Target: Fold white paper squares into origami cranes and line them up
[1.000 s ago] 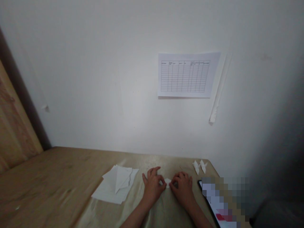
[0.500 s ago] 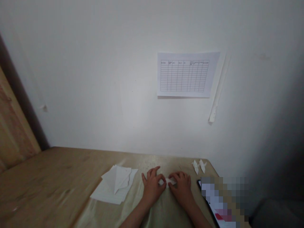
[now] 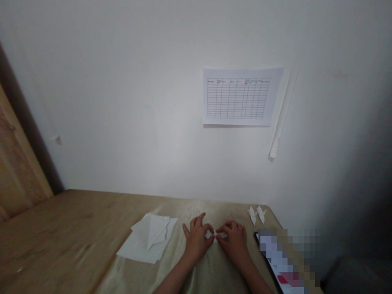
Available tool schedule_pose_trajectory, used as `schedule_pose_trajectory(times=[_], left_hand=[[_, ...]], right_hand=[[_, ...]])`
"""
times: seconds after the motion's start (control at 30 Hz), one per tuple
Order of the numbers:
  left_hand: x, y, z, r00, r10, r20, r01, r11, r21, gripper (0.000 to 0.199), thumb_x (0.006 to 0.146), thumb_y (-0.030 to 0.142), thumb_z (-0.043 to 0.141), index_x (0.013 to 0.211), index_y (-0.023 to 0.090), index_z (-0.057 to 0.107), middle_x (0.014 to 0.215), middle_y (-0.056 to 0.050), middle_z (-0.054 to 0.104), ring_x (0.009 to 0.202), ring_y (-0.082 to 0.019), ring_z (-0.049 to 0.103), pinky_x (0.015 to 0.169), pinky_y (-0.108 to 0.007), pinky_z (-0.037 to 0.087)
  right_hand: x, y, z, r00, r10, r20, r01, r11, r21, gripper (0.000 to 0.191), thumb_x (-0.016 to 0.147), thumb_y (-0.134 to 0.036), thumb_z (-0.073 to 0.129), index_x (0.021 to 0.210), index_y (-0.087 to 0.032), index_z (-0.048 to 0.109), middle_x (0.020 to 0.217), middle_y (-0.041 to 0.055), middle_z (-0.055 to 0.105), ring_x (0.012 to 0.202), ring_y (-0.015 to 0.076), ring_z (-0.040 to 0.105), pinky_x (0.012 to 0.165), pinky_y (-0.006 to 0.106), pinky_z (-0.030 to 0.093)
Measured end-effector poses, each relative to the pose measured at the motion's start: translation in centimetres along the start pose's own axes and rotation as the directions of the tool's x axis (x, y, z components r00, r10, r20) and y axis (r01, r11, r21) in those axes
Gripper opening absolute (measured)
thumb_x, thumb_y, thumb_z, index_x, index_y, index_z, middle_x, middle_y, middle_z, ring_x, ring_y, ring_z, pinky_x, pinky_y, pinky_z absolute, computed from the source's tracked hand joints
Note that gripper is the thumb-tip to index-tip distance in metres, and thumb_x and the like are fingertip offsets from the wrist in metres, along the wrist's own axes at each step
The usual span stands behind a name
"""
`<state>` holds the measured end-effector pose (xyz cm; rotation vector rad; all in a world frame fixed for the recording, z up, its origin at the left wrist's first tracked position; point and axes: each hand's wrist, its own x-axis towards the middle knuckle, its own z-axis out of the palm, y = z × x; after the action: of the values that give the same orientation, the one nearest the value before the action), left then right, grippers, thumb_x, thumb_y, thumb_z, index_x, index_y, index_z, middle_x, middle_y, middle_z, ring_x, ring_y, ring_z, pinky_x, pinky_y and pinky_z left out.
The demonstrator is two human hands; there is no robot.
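My left hand (image 3: 196,239) pinches the left side of a small piece of folded white paper (image 3: 215,240) between thumb and index finger, its other fingers spread upward. On the other side, my right hand (image 3: 233,237) grips the same paper with thumb and fingertips. The fingers cover most of the paper, so its exact shape is hidden. Two small folded paper figures (image 3: 256,215) lie beyond my right hand, near the table's back right corner. To the left of my hands is a pile of white paper sheets (image 3: 141,247), with a creased piece on top.
A cloth-like brown covering lies over the table (image 3: 79,228). A phone (image 3: 271,261), partly blurred out, rests along the right edge. Behind the table, a printed grid sheet (image 3: 235,98) hangs on the white wall (image 3: 122,102). A wooden panel (image 3: 18,163) stands at far left.
The fingertips of my right hand have closed in slightly to the left, nearer my left fingertips, and less of the paper shows. Everything else stays in place.
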<state>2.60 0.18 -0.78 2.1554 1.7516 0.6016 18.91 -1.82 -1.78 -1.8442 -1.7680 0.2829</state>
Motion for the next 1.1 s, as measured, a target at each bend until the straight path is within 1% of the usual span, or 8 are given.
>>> schedule_pose_trajectory(times=[0.2,0.3,0.5,0.63,0.77,0.93,1.1], left_hand=[[0.3,-0.3,0.1,1.0,0.0,0.021,0.0,1.0,-0.001,0.017,0.081,0.034,0.066,0.096,0.037,0.073,0.157,0.005,0.04,0.147,-0.033,0.026,0.113,-0.076,0.001],[0.4,-0.4,0.2,0.999,-0.001,0.037,0.0,1.0,0.017,0.018,0.082,0.034,0.065,0.098,0.039,0.073,0.156,0.006,0.041,0.148,-0.033,0.026,0.112,-0.077,0.001],[0.6,-0.7,0.1,0.997,0.008,0.083,-0.012,0.999,0.043,0.019,0.084,0.036,0.064,0.101,0.041,0.072,0.158,0.008,0.039,0.15,-0.035,0.021,0.111,-0.078,0.0],[0.6,-0.7,-0.2,0.996,0.007,0.092,-0.009,1.0,0.025,0.02,0.082,0.035,0.066,0.099,0.043,0.072,0.157,0.009,0.04,0.15,-0.035,0.02,0.111,-0.078,-0.002],[0.6,-1.0,-0.5,0.993,0.005,0.115,-0.007,1.0,0.019,0.025,0.081,0.033,0.068,0.102,0.045,0.072,0.158,0.009,0.039,0.151,-0.036,0.017,0.11,-0.078,-0.004],[0.7,-1.5,-0.5,0.993,0.004,0.114,-0.009,0.999,0.041,0.026,0.082,0.035,0.067,0.104,0.049,0.072,0.159,0.009,0.038,0.152,-0.036,0.017,0.11,-0.078,-0.005],[0.4,-1.6,-0.4,0.994,0.014,0.11,-0.019,0.999,0.048,0.027,0.084,0.036,0.065,0.106,0.05,0.071,0.158,0.007,0.04,0.151,-0.035,0.019,0.11,-0.078,-0.004]], right_hand=[[0.2,0.1,-0.1,1.0,0.016,0.009,-0.016,1.0,-0.001,0.017,0.081,-0.036,0.068,0.095,-0.036,0.077,0.115,0.0036,0.065,0.118,0.0266,0.051,0.112,0.044,0.024],[0.3,0.3,0.0,1.0,0.011,0.023,-0.011,1.0,0.011,0.019,0.08,-0.034,0.068,0.096,-0.036,0.077,0.115,0.0036,0.065,0.118,0.027,0.051,0.111,0.044,0.024],[0.6,0.7,0.0,0.998,0.01,0.065,-0.011,1.0,0.014,0.023,0.079,-0.031,0.068,0.099,-0.038,0.076,0.118,0.0026,0.065,0.12,0.0272,0.051,0.113,0.046,0.023],[0.7,0.9,0.1,0.996,0.002,0.087,-0.002,1.0,0.001,0.026,0.08,-0.03,0.067,0.102,-0.04,0.075,0.121,0.0023,0.064,0.121,0.0276,0.05,0.114,0.048,0.021],[0.7,1.1,0.0,0.994,-0.009,0.105,0.011,1.0,-0.011,0.03,0.081,-0.026,0.065,0.104,-0.042,0.074,0.122,0.0016,0.063,0.123,0.0271,0.05,0.113,0.047,0.023],[0.9,1.4,-0.2,0.989,-0.031,0.145,0.033,0.999,-0.011,0.036,0.081,-0.022,0.062,0.107,-0.046,0.072,0.124,0.0,0.063,0.125,0.0259,0.05,0.113,0.047,0.024],[0.8,1.6,-0.3,0.985,-0.057,0.163,0.064,0.997,-0.037,0.041,0.081,-0.019,0.059,0.11,-0.045,0.071,0.125,0.0001,0.062,0.126,0.0251,0.05,0.114,0.046,0.023]])
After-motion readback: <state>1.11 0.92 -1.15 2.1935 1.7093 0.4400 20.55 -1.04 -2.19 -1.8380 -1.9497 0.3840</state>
